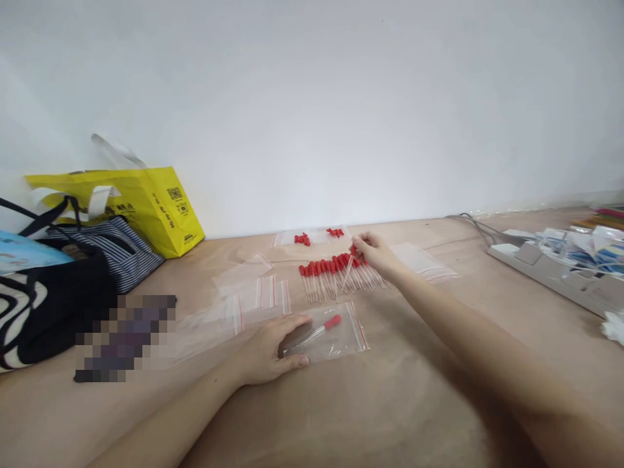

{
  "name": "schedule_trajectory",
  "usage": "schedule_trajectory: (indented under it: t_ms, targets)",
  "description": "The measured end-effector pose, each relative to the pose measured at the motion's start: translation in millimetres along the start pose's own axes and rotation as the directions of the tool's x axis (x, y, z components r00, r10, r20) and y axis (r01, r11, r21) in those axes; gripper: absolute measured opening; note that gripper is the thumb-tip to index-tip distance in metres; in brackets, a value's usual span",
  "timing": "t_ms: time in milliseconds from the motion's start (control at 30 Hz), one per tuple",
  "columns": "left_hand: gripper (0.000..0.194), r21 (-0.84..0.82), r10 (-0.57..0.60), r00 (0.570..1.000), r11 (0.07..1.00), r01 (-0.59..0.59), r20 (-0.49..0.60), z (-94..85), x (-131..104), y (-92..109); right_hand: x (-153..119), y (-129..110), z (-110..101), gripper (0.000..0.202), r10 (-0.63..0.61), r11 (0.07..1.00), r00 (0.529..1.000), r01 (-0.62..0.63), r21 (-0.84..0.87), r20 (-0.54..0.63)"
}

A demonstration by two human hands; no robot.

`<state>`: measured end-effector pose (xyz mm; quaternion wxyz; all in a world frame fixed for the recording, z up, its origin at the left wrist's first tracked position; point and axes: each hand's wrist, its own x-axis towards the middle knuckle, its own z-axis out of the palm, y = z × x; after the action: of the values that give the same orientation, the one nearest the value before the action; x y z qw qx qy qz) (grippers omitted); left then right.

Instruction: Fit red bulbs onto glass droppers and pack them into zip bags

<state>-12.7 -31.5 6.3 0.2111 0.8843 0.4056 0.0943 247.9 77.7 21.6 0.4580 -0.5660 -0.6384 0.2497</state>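
So the left hand (270,351) is on the near bag (344,335), a clear zip bag with one red-bulbed dropper (319,331) lying in it. Thumb and fingers are spread, and they cover the bag's left end, so that edge and the dropper's tip are hard to make out. The right hand (373,252) has its fingers pinching the red end of another dropper (348,273), glass pointing down, over the row of droppers (336,270) mid-table; the hand hides some of the row's right side. Toward the table's back edge, two more red-topped bunches (319,237) sit on clear plastic, too blurry to count. Empty zip bags (253,292) overlap left of the row, outlines kinda lost. Something pixelated (125,338) lies near the black bag (58,305), which is cut off at the left.
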Motion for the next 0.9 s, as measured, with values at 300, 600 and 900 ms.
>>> schedule_trajectory:
  t_ms: [300,600,900]
  targets:
    - [0.056,0.012,-0.011,1.0,1.0,0.011,-0.01,1.5,1,-1,-72,41,-34,0.044,0.199,0.846,0.976,-0.124,0.518,-0.091]
    - [0.055,0.004,0.0,1.0,1.0,0.0,-0.023,1.9,2,0,-83,34,-11,0.043,0.281,0.75,0.958,-0.254,0.611,0.054]
    - [0.055,0.027,0.004,1.0,1.0,-0.003,-0.026,3.0,2,1,-100,25,-1,0.03,0.224,0.77,0.868,-0.436,0.466,0.443]
